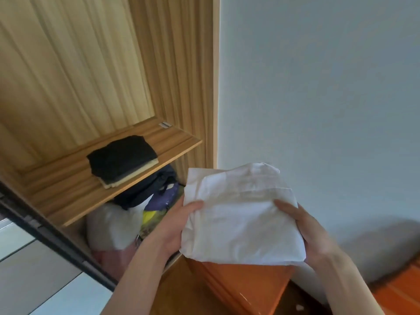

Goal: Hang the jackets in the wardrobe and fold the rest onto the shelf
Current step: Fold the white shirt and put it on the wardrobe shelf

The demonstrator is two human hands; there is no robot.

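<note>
Both hands grip a folded white garment (241, 214), left hand (175, 226) and right hand (311, 233) at opposite edges. On the wardrobe shelf (136, 178) lies a folded dark stack (122, 159).

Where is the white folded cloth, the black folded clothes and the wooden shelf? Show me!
white folded cloth (243, 214), head view, middle of its top face.
black folded clothes (121, 156), head view, centre of the top black layer.
wooden shelf (75, 201), head view, bare board near its front edge.
</note>
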